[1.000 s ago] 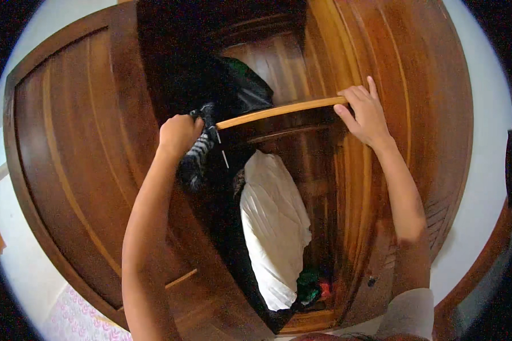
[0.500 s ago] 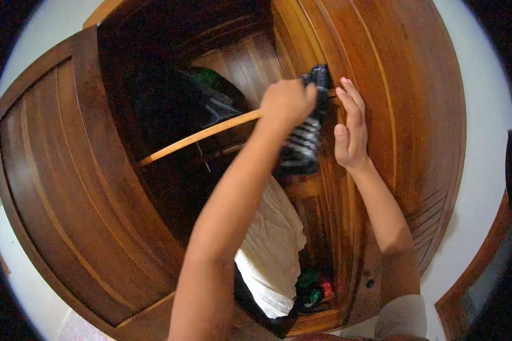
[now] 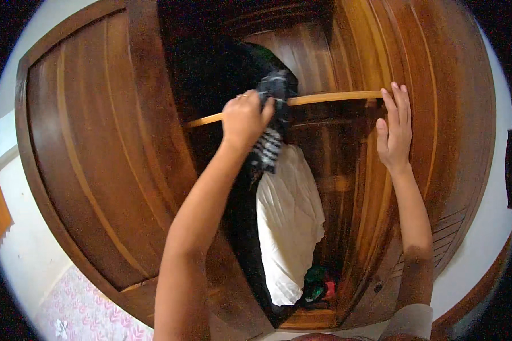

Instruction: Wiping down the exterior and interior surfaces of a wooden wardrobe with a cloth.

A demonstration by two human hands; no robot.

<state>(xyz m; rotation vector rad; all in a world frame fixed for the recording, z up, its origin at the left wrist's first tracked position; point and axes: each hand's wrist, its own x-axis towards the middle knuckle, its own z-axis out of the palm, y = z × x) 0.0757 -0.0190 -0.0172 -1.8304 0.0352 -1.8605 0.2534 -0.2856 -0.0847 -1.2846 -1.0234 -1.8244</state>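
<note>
1. Head view: left hand (image 3: pixel 246 117) raised to the pale wooden hanging rail (image 3: pixel 324 99) inside the open dark-brown wooden wardrobe (image 3: pixel 102 148), fingers (image 3: pixel 265 111) curled shut around a black-and-white striped soft garment (image 3: pixel 270 133).
2. Garment draped at the rail's middle, dangling just in front of a hanging white pleated garment (image 3: pixel 287 227) and beside dark clothes (image 3: pixel 216 74).
3. Right hand (image 3: pixel 393 131) flat against the wardrobe's inner frame near the rail's right end, fingers stretched out together, holding nothing.
4. Probably light, limp and non-fragile; likely to slip off the smooth rail, so best gripped bunched near the top fold.
5. Green and red items (image 3: pixel 317 284) low on the wardrobe floor.
</note>
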